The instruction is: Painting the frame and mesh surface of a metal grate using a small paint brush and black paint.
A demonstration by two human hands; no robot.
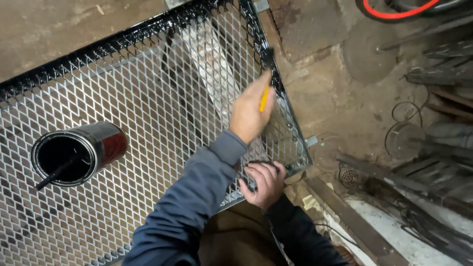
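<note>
Left hand (pixel 250 114): closes fingers tight around the slim yellow-handled paintbrush (pixel 265 97), with the blue-grey sleeve (pixel 197 197) running back toward the bottom left. Presses the brush's black tip against the right-hand rim of the panel.

Right hand (pixel 265 183): curls over the near right corner of the same panel, fingers wrapped on the rim and thumb on the mesh, dark sleeve below.

Under both hands: a large flat panel of silver expanded-metal mesh in a steel frame (pixel 148 113), diamond openings throughout, lying tilted across the view. Shows glossy wet black along the far rim and down the upper part of the right rim as far as the brush; stays bare grey metal along the lower right rim and near corner. Lets the ground show through the openings.

On the mesh, well left of the hands: an open round tin of black paint with a dark red side (pixel 79 152), a dark stirring stick leaning out of its mouth.

Beyond the panel, right: stained concrete floor (pixel 340 103), a heap of rusty metal bars and wire (pixel 438 74), a red hose loop (pixel 394 12) at the top edge.
</note>
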